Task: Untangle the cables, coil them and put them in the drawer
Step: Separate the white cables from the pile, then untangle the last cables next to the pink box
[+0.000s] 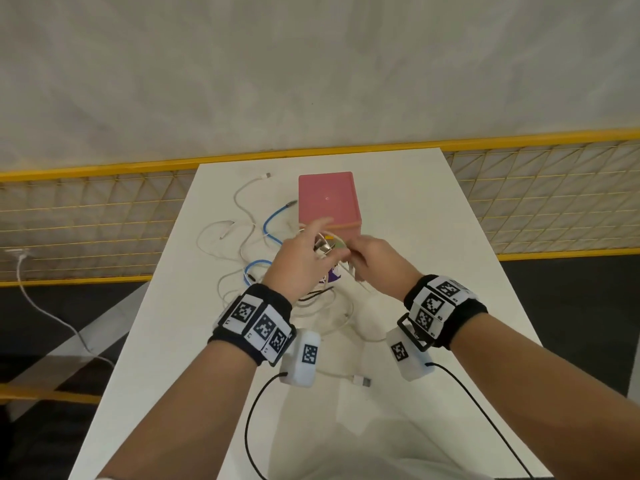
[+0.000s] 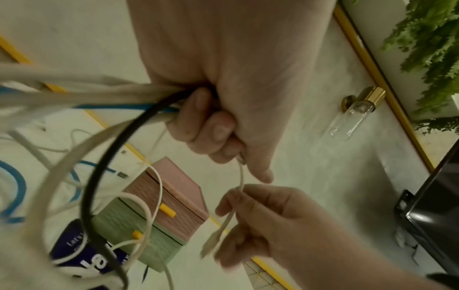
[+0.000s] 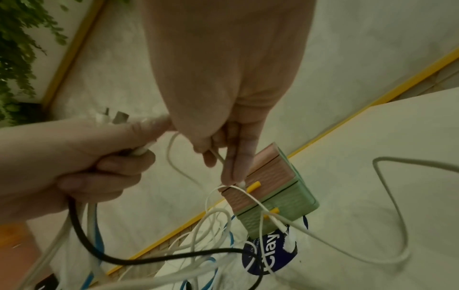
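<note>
A bundle of cables (image 2: 139, 98) — white, blue and black — is clamped in the curled fingers of the left hand (image 2: 218, 82), raised above the white table (image 1: 433, 237). From that fist a thin white cable (image 2: 240, 176) runs to the right hand (image 3: 223, 82), where it is pinched. The bundle's loops trail down toward the table; the pink-and-green drawer box (image 1: 327, 199) stands just beyond.
</note>
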{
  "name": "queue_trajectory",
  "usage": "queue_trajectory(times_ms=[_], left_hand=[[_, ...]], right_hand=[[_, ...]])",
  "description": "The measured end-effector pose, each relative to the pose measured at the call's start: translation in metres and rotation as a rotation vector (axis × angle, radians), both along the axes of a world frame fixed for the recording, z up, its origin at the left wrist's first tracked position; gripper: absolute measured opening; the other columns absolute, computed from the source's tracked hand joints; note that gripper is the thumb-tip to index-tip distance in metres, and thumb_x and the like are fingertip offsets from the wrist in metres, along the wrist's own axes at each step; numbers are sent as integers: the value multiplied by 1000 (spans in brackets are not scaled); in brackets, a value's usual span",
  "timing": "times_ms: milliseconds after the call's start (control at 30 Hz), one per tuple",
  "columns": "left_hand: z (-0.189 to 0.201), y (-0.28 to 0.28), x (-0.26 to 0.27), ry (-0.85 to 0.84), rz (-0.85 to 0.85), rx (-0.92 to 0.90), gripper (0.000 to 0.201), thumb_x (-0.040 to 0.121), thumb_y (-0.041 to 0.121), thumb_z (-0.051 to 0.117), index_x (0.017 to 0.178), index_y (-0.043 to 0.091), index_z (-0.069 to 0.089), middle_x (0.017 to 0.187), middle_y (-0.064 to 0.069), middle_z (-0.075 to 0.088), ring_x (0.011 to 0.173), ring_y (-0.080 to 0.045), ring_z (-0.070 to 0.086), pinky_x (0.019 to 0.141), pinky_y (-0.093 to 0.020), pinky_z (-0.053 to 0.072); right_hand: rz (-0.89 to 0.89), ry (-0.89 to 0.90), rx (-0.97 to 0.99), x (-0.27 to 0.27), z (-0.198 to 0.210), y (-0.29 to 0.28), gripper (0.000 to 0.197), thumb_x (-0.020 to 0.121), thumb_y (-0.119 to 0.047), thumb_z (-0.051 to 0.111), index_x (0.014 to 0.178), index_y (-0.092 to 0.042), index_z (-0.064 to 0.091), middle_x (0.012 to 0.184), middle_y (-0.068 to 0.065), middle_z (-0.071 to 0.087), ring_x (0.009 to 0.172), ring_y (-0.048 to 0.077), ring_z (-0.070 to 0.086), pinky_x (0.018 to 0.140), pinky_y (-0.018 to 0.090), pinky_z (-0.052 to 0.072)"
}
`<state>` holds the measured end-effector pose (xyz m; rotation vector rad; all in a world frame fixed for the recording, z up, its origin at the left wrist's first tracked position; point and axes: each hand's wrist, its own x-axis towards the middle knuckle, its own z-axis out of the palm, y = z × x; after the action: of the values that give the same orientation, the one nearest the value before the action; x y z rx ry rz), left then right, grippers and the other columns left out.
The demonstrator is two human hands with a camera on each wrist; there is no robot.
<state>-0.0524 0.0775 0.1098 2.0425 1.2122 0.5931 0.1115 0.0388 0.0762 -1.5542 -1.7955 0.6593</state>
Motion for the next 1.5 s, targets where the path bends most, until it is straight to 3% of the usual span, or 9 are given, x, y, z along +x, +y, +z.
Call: queue_trajectory(times_ms=[67,200,300,367,633,933,1133,1300,1500], left_hand=[[3,-2,-6,-80,32,14,74,83,44,71,145,45,31,87,10,64,75,-4,58,64,-6,41],[-2,-2,-20,-181,87,73,55,83,40,73,133,41,50,79,15,64,68,-5,55,65,-12,42],[-13,-3,-26,-157,115,102,23,83,40,72,97,24,64,77,9,64,69,-9,55,64,-23,44],[-23,-5,-29,-150,141,100,24,84,42,70,87,20,61,73,5,61,67,-18,55,65,-31,45],[-47,-24,-32,-220,184,-2,25,87,39,68,84,15,59,65,10,55,63,-13,49,64,-27,43],[-55,-40,-42,-210,209,-37,24,87,40,68,84,18,57,70,9,55,68,-8,50,67,-21,42],[-41,-41,-54,-298,226,-52,18,84,31,74,85,19,59,74,12,57,67,0,50,66,-10,41],[-21,-41,-59,-355,181,-72,19,81,12,76,87,23,61,73,10,53,64,2,47,67,-15,42],[0,-50,-46,-356,-77,-11,13,84,15,75,97,18,72,87,19,69,81,-1,61,78,-13,45]], right_hand=[[-14,27,17,-1,4,9,33,93,0,44,124,-8,53,117,12,59,107,23,61,86,26,45],[103,13,-53,-9,4,20,87,90,4,49,150,-25,-6,160,3,0,147,12,0,105,10,24],[149,-166,-140,-12,-11,10,41,88,-4,52,127,-17,53,126,5,60,114,21,56,95,30,45],[236,-336,-281,-18,-24,-5,16,87,-13,55,99,-15,66,96,0,67,81,16,58,76,30,45],[383,-559,-617,-56,-72,-41,37,71,-43,74,85,-19,50,95,4,62,84,25,58,78,40,51],[457,-595,-563,-65,-71,-60,24,83,-7,56,107,-10,56,103,11,62,87,29,59,69,30,45],[385,-234,-532,-33,-48,-64,36,84,4,45,107,-22,52,87,4,62,63,8,52,61,21,45],[91,329,-527,-7,-5,-55,27,88,11,42,94,6,68,69,-10,70,59,6,61,60,17,53],[-36,885,-611,-5,18,-46,47,80,18,23,107,17,62,102,27,68,92,29,69,82,31,59]])
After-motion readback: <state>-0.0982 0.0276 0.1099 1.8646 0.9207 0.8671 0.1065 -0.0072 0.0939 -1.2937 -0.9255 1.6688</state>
